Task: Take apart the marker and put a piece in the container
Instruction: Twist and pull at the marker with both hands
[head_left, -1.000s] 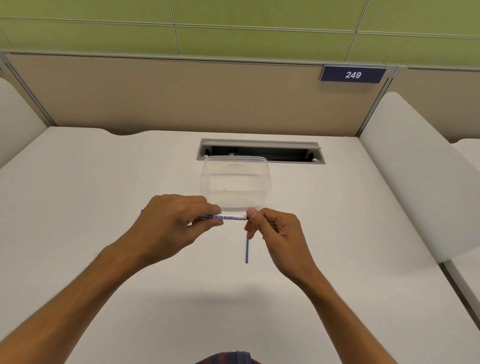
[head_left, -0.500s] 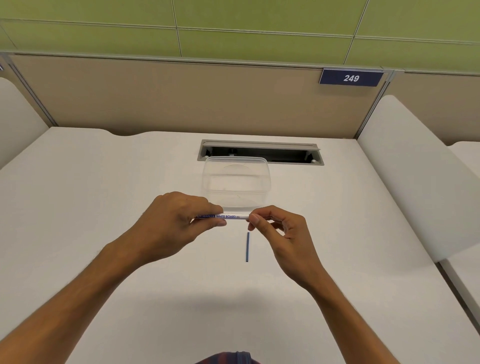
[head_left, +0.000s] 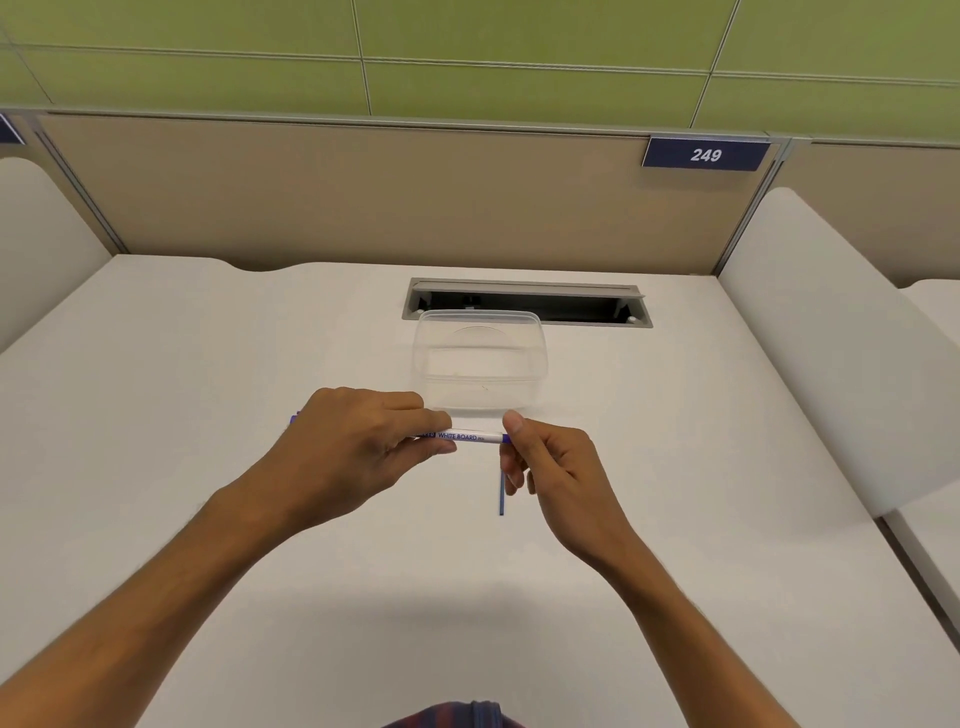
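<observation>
- The left hand (head_left: 358, 441) is wrapped around the marker (head_left: 465, 436), fingers curled over the top and thumb pressing from the near side, so most of the barrel is covered.
- The marker lies level, running left to right above the desk (head_left: 208, 415); a short purple end pokes out past the left hand's knuckles on the far left side of the grip.
- The white stretch of barrel printed "WHITE BOARD" is bare between the two hands.
- The right hand (head_left: 556, 462) pinches the marker's right end between thumb and forefinger; the thumb tip sits on top of that purple end, and the other fingers are folded loosely below.
- Both grips are narrow and closed on the marker, one at each end.
- A thin blue rod (head_left: 502, 493) lies on the desk just below the right-hand pinch, pointing toward the person; its far end is hidden behind the right fingers.
- The clear container (head_left: 480, 358) stands open on the desk just beyond the marker, its near wall close behind the bare barrel between the grips; nothing can be made out inside it.
- Beyond the container is a grey cable slot (head_left: 527, 301) in the desk.
- A blue sign (head_left: 705, 154) reading "249" hangs on the partition, up and right of the hands.
</observation>
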